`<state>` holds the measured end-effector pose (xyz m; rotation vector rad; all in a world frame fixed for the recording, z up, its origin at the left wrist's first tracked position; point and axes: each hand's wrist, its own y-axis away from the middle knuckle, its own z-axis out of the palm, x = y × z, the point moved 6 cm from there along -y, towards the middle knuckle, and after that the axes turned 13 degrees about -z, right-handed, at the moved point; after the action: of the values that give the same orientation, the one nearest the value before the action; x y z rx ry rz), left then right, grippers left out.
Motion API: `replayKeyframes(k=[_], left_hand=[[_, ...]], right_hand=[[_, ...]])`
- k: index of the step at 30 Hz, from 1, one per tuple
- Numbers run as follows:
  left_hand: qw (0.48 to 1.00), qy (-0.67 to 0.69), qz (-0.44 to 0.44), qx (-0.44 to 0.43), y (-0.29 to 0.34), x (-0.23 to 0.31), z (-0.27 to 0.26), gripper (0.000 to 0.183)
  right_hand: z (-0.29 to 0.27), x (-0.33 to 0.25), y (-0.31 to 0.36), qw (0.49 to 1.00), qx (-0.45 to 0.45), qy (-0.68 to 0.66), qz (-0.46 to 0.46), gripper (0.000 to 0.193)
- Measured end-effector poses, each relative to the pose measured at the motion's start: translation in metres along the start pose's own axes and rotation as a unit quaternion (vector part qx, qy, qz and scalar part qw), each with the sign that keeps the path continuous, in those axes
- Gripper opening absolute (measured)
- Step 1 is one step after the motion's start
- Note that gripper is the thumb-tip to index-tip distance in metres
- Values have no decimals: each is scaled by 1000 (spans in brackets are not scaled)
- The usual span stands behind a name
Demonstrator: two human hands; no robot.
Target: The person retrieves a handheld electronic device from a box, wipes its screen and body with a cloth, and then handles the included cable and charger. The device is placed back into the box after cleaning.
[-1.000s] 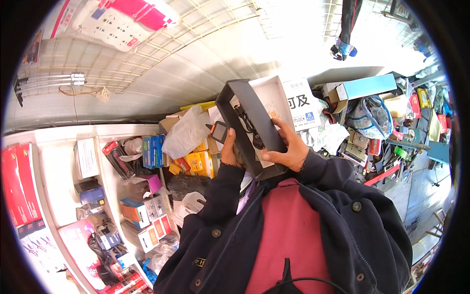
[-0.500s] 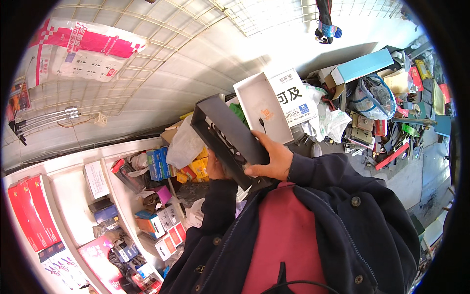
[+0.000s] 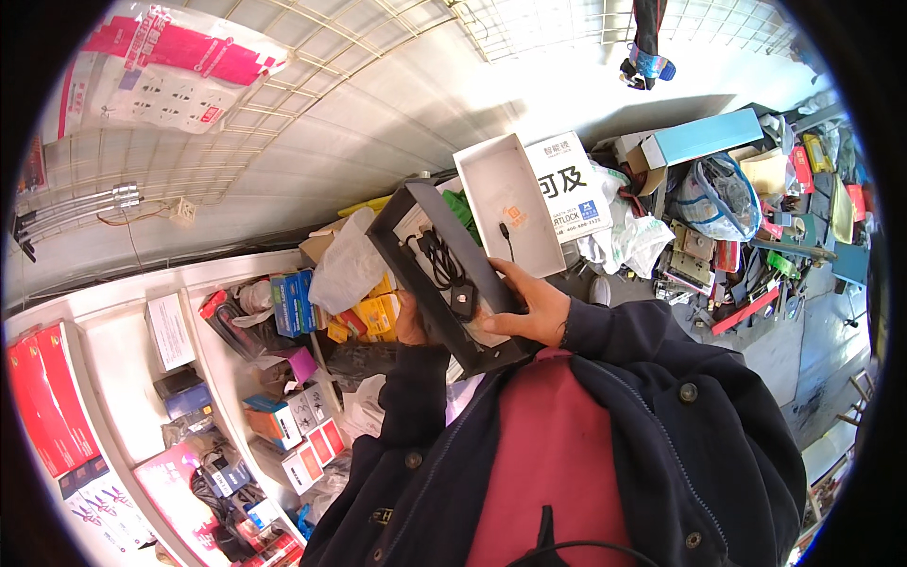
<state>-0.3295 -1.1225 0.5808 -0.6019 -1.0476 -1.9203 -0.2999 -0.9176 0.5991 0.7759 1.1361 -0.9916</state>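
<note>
Both my hands hold a long dark grey open box (image 3: 477, 266) in front of my chest, tilted. Inside it lie a coiled black cable (image 3: 439, 260) and a small black power adapter (image 3: 463, 300). My left hand (image 3: 409, 319) grips the box's left side, its fingers partly hidden behind the wall. My right hand (image 3: 534, 304) is closed over the right wall, with the thumb reaching into the near end. Just beyond my right hand stands a shallow white open box (image 3: 491, 180), with a black cable plug (image 3: 505, 231) showing against its inside.
A white printed carton (image 3: 570, 170) and white plastic bags (image 3: 642, 236) lie behind. To the right are a light blue box (image 3: 704, 137), a clear bag with blue edging (image 3: 718, 194) and heaped hardware. White shelves (image 3: 118, 350) with packaged goods fill the left, below a wire grid (image 3: 350, 38).
The dark box has tipped so that more of its inside shows, and the cable and adapter are now plainly visible. Both hands keep their hold. The view has shifted slightly.
</note>
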Motion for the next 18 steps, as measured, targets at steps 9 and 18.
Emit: replayKeyframes(k=[9,18], left_hand=[[995,53,-54,-58,-15,-16,-2,68],[987,93,-127,-40,-23,-30,-3,60]], right_hand=[[-18,1,2,983,43,-180,8,81],[-31,3,6,973,51,-226,21,80]])
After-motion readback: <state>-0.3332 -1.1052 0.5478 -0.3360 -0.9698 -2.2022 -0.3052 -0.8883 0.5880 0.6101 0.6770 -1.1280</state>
